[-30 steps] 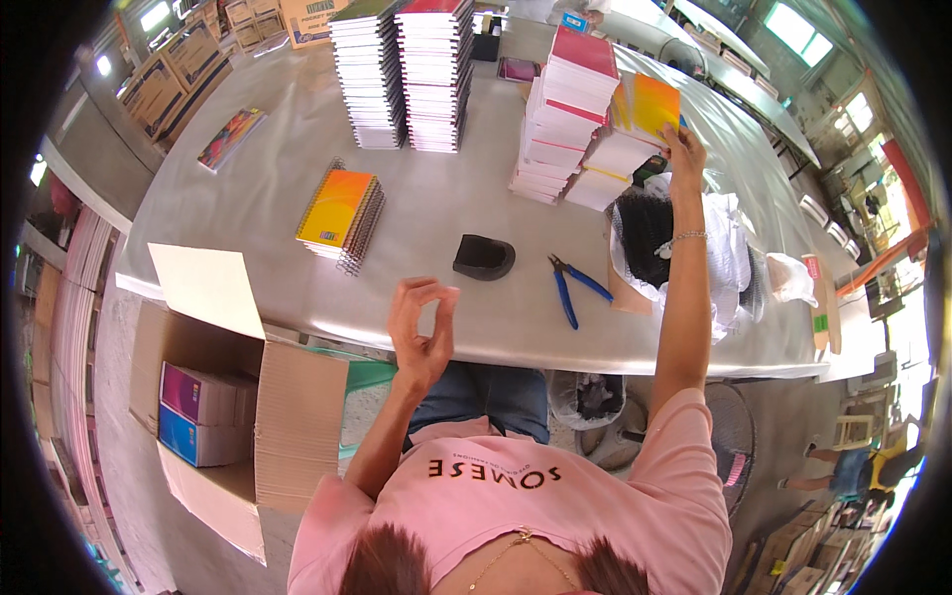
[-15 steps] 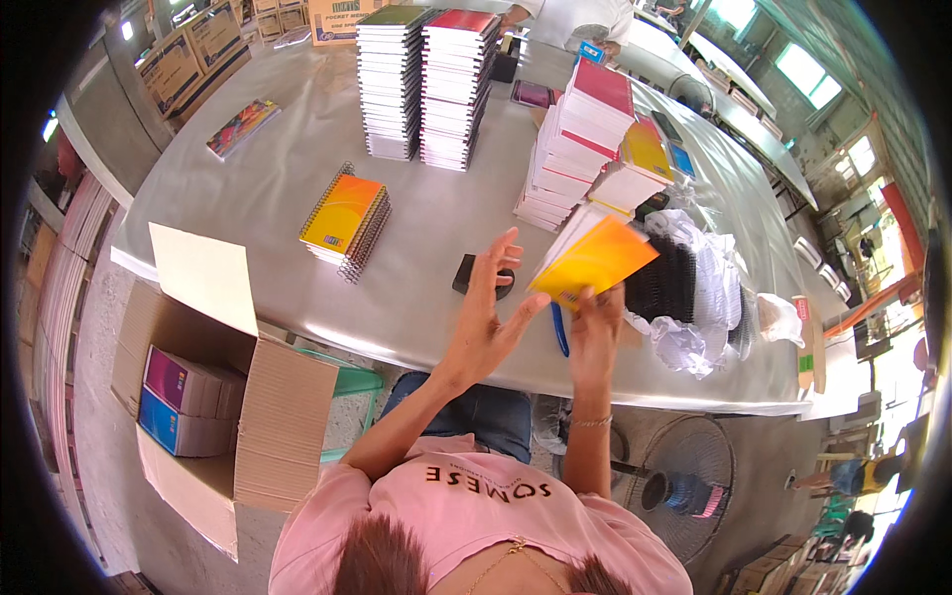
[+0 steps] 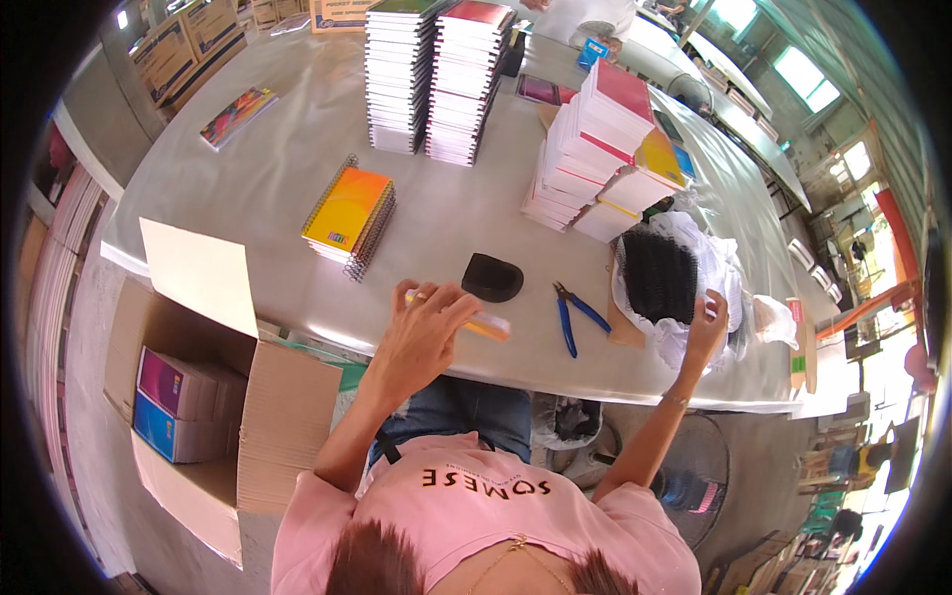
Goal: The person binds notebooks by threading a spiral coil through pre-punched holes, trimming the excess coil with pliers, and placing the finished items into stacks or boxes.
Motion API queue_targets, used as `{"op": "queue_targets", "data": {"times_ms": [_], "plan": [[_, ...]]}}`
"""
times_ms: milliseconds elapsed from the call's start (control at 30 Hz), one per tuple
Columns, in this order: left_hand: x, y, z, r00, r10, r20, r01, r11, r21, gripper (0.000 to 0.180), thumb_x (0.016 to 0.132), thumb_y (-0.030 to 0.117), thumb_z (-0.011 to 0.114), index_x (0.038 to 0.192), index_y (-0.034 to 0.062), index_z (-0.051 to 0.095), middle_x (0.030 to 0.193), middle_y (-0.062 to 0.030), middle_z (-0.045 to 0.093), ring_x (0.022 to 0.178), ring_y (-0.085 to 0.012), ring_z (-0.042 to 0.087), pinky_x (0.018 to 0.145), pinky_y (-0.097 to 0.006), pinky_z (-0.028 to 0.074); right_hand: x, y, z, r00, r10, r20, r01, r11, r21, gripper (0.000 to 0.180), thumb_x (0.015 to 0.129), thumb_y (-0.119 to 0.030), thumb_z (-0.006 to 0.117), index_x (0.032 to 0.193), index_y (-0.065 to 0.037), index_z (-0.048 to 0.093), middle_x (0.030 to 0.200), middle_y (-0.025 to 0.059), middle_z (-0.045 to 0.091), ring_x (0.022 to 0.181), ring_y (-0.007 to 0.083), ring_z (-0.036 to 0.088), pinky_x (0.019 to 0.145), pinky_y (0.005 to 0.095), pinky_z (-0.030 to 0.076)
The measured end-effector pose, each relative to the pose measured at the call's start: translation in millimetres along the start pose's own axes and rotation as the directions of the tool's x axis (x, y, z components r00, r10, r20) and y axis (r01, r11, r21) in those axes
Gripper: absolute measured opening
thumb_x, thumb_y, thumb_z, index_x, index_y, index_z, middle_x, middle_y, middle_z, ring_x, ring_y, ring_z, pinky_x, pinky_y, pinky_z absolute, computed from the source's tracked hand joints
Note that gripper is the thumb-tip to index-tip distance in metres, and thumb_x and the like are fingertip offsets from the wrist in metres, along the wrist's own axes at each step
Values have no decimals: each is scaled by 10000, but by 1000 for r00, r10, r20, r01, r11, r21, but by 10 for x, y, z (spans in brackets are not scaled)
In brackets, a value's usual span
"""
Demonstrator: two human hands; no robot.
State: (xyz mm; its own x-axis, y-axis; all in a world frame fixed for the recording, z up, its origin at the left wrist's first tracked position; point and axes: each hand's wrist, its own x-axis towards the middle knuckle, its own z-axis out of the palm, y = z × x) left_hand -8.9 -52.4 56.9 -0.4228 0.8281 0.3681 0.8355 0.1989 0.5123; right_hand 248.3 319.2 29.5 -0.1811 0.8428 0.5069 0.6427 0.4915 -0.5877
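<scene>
My left hand (image 3: 424, 319) rests flat on an orange-and-yellow unbound notebook (image 3: 488, 324) lying at the near edge of the grey table (image 3: 268, 178), pressing it down. My right hand (image 3: 706, 319) reaches to the right and touches the clear plastic bag (image 3: 712, 266) that holds a bundle of black spiral bindings (image 3: 656, 275). Its fingers look curled on the plastic. A black oval object (image 3: 493, 278) and blue-handled pliers (image 3: 571, 311) lie between the two hands.
A small pile of orange spiral notebooks (image 3: 349, 213) lies left of centre. Two tall notebook stacks (image 3: 431, 74) stand at the back, and a leaning stack of unbound ones (image 3: 605, 149) at the right. An open cardboard box (image 3: 188, 387) with coloured packs sits on the floor at my left.
The orange notebook, held in the air by both hands before, now lies on the table under my left hand. My right hand has let go and moved right to the plastic bag.
</scene>
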Motion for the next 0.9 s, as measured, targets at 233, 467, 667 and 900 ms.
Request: {"op": "queue_targets", "data": {"times_ms": [233, 467, 667, 900], "plan": [[-202, 26, 219, 994, -106, -20, 108, 978, 178, 360, 774, -48, 549, 1098, 111, 553, 1098, -49, 530, 1146, -261, 504, 1139, -660, 97, 159, 493, 231, 972, 39, 231, 0, 986, -169, 392, 955, -297, 560, 1218, -11, 612, 1165, 236, 629, 1120, 391, 566, 973, 445, 420], [-252, 89, 321, 991, -118, -70, 130, 970, 204, 396, 729, -56, 553, 1090, 107, 550, 1167, -63, 486, 1235, -274, 439, 1126, -698, 40, 150, 593, 351, 998, -4, 57, 11, 993, -119, 271, 937, -172, 583, 1138, -7, 661, 976, 209, 696, 889, 366, 657, 809, 417, 498], [-273, 126, 386, 984, -155, -91, 168, 973, 160, 289, 797, 184, 694, 1042, 109, 561, 1213, -63, 475, 1259, -293, 412, 1095, -727, 58, 117, 361, 229, 999, 11, -46, -9, 1000, 30, 265, 959, -181, 583, 1177, -51, 663, 796, 132, 676, 696, 196, 633, 652, 341, 492], [-246, 136, 603, 951, -216, -222, 245, 962, 116, 545, 675, 487, 808, 988, 110, 571, 1242, -91, 464, 1260, -316, 395, 1040, -760, 104, -95, -152, 45, 995, -90, 42, 59, 882, 468, 329, 974, -97, 541, 1291, -40, 609, 856, 22, 563, 746, 95, 491, 692, 253, 451]]}}
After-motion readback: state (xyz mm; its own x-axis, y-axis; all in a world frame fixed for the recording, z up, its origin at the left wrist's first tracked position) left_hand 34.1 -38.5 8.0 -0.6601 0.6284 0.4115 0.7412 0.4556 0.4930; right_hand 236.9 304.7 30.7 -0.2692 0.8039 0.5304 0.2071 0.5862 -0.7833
